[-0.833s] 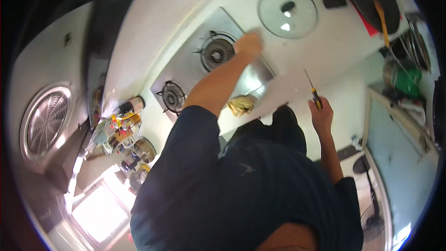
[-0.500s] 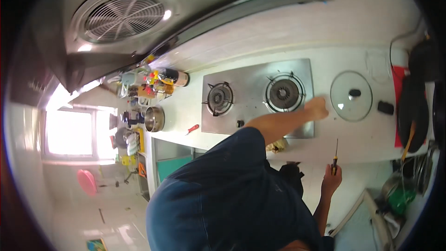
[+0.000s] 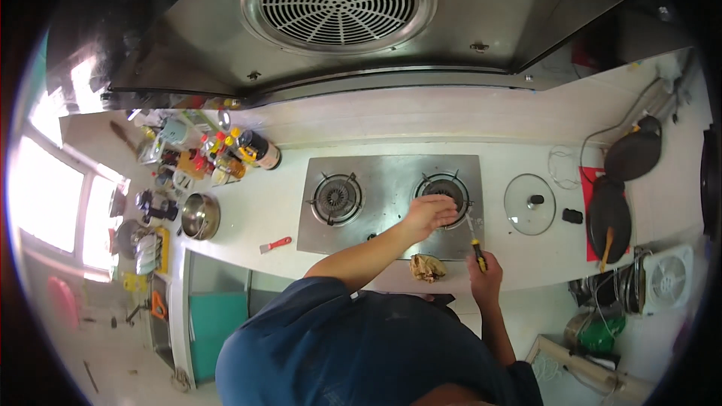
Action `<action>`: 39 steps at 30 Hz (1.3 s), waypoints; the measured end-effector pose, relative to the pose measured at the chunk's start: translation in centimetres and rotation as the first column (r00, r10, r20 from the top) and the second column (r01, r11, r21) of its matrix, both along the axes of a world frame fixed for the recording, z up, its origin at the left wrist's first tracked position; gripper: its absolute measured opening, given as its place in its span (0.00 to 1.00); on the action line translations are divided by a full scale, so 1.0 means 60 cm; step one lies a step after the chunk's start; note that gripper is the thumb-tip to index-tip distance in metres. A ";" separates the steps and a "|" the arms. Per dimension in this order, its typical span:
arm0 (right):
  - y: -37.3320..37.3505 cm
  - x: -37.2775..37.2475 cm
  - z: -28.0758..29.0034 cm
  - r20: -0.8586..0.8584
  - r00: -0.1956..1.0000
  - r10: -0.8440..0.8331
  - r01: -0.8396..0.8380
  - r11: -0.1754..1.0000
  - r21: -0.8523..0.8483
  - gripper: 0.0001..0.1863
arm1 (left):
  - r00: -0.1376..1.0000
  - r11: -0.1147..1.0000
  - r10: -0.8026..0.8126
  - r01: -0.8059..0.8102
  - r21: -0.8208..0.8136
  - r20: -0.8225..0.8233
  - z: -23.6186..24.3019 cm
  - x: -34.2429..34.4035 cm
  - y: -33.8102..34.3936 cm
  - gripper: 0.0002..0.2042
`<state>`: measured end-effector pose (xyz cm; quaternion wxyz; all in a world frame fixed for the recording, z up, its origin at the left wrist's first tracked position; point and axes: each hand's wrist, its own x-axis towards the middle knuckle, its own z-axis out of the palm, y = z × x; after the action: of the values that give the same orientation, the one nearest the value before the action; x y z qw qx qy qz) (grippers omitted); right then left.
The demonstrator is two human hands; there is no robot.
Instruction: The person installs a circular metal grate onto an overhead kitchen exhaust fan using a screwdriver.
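Fingers stretched out, my left hand (image 3: 432, 213) is over the front of the right burner (image 3: 445, 189) and hides part of it. I see nothing in that hand. My right hand (image 3: 486, 274) grips a screwdriver (image 3: 479, 256) by its yellow and black handle. The thin shaft points away from me, near the right edge of the steel gas stove (image 3: 387, 214). Just below the stove's front edge, between my arms, lies a crumpled brownish cloth or paper (image 3: 427, 268).
A red-handled scraper (image 3: 277, 244) lies left of the stove, near a steel pot (image 3: 200, 216) and several bottles (image 3: 254, 149). To the right are a glass lid (image 3: 529, 204), a small black object (image 3: 572, 216) and dark pans (image 3: 609, 214). A range hood (image 3: 338, 4) hangs above.
The view has turned and levelled. My left hand has moved from the stove's right edge to the right burner, its fingers now extended. My right hand has brought the screwdriver closer to the stove.
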<state>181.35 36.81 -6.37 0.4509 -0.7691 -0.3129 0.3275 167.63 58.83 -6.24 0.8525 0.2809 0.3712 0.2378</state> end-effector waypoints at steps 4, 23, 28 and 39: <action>0.046 -0.104 0.024 -0.167 0.982 0.087 -0.048 0.973 0.226 0.13 | 0.973 0.996 0.091 -0.084 -0.040 0.211 0.050 -0.120 0.024 0.08; 0.156 -0.339 0.221 -0.169 0.952 0.255 -0.162 0.889 0.428 0.12 | 0.801 0.960 0.204 -0.276 0.045 0.564 0.211 -0.356 0.050 0.06; 0.151 -0.331 0.233 -0.167 0.946 0.279 -0.174 0.867 0.466 0.12 | 0.778 0.966 0.135 -0.240 0.092 0.613 0.216 -0.354 0.038 0.06; 0.147 -0.310 0.258 -0.519 0.791 0.324 -0.085 0.898 0.432 0.11 | 0.743 0.942 0.148 -0.307 0.136 0.653 0.247 -0.345 0.015 0.06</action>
<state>162.75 45.62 9.13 0.6276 -0.4892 -0.3022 0.5249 146.93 59.75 8.57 0.8522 0.2352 0.0632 0.4632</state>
